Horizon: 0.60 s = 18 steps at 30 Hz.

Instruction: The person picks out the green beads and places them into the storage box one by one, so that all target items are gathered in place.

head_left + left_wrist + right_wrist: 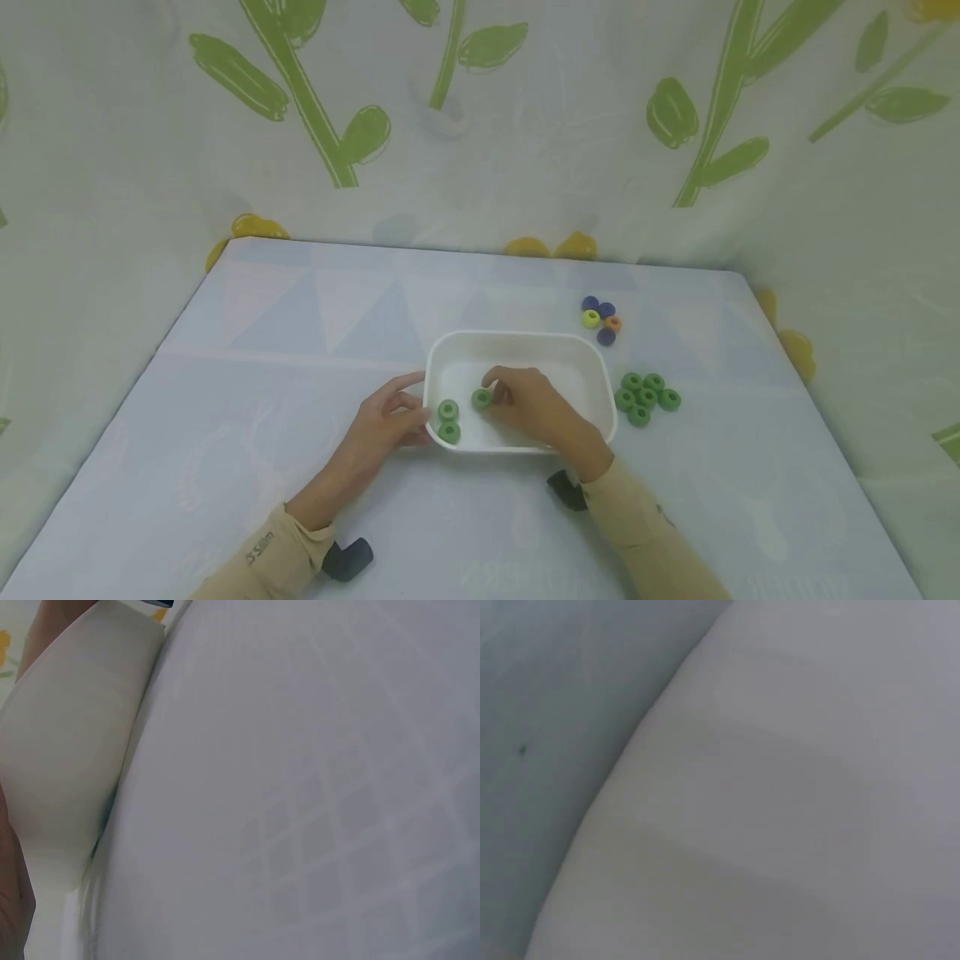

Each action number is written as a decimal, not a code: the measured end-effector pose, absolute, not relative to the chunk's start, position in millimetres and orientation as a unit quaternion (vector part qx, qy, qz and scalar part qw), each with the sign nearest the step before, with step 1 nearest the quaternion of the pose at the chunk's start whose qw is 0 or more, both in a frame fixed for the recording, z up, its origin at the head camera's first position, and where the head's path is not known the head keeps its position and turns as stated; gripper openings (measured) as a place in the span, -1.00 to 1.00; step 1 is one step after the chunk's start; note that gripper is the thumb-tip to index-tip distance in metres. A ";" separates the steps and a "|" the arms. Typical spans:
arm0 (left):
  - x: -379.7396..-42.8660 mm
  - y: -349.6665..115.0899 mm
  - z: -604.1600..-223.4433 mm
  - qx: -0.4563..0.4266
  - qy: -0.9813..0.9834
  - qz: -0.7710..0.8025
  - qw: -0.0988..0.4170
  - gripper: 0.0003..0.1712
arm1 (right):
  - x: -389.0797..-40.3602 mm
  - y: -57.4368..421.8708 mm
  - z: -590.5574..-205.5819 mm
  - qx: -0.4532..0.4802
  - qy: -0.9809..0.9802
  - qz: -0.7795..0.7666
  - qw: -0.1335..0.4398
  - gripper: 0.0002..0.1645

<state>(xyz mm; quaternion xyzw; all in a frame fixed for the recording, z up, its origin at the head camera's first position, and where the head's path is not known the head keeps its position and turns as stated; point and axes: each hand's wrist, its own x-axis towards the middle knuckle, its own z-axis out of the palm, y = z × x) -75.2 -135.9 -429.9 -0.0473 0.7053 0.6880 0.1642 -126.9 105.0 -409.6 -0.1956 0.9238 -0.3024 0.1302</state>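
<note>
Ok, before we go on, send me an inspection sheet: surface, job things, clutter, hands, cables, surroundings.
Surface: table, pale and printed.
Job things: tray with two green beads at its left end and a third bead; six green beads lie right of it.
Clutter: three blue beads, a yellow bead and an orange bead, beyond the tray's far right corner.
Hands: left hand touches the tray's left end; right hand pinches the third bead.
Cables: nothing seen.
Surroundings: leaf-printed backdrop.

From here I see green beads [647, 397], a white tray [517, 333], tan sleeves [637, 533], a bluish-triangled tablecloth [225, 433] and a green-leafed pale backdrop [555, 158].
</note>
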 end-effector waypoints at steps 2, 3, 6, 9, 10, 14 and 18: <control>-75.5 -135.9 -429.7 -0.047 0.705 0.689 0.164 -0.31 | -127.1 101.9 -409.4 -0.205 0.922 -0.304 0.124 -0.72; -75.6 -135.9 -429.6 -0.046 0.704 0.689 0.164 -0.31 | -127.2 100.5 -409.7 -0.209 0.922 -0.304 0.122 -0.72; -76.0 -136.1 -429.8 -0.042 0.701 0.693 0.163 -0.32 | -127.4 96.2 -409.2 -0.215 0.920 -0.305 0.122 -0.70; -76.0 -136.1 -430.3 -0.041 0.699 0.696 0.162 -0.32 | -127.8 92.7 -410.0 -0.220 0.920 -0.301 0.125 -0.69; -76.0 -136.1 -430.6 -0.041 0.699 0.696 0.162 -0.32 | -127.8 91.8 -410.0 -0.221 0.919 -0.301 0.126 -0.68; -75.9 -135.9 -431.2 -0.043 0.697 0.698 0.162 -0.31 | -127.3 88.7 -408.7 -0.221 0.918 -0.302 0.133 -0.66; -76.1 -135.9 -431.3 -0.044 0.694 0.700 0.163 -0.31 | -127.5 85.8 -408.0 -0.216 0.921 -0.295 0.133 -0.63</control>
